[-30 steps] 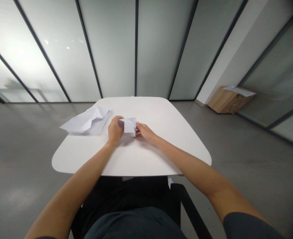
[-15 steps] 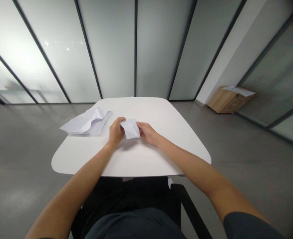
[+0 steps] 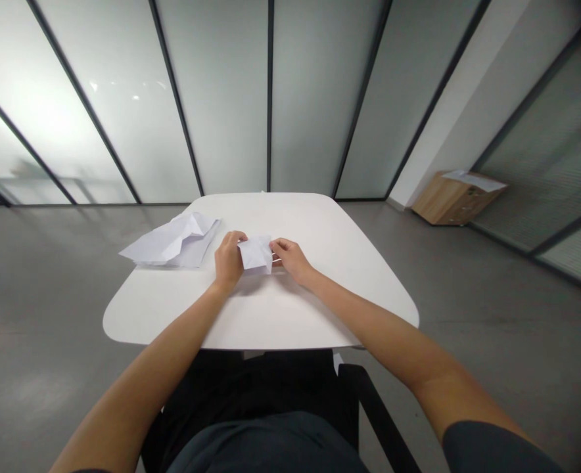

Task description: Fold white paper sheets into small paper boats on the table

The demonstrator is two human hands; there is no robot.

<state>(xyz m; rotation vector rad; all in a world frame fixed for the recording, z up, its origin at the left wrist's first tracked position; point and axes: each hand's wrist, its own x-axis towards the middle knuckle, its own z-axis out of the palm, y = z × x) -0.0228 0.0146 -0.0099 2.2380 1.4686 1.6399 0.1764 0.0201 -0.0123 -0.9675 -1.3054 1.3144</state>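
Observation:
A small folded piece of white paper is held just above the middle of a white table. My left hand grips its left edge, fingers curled around it. My right hand pinches its right edge between thumb and fingertips. Both hands sit close together, with the paper between them.
A loose pile of creased white paper sheets lies at the table's far left, just left of my left hand. A black chair arm shows below the table's near edge. A wooden cabinet stands by the right wall. Frosted glass panels fill the background.
The small paper has been turned and tilted between my hands, then brought back nearly level. Both hands stayed in place on its edges.

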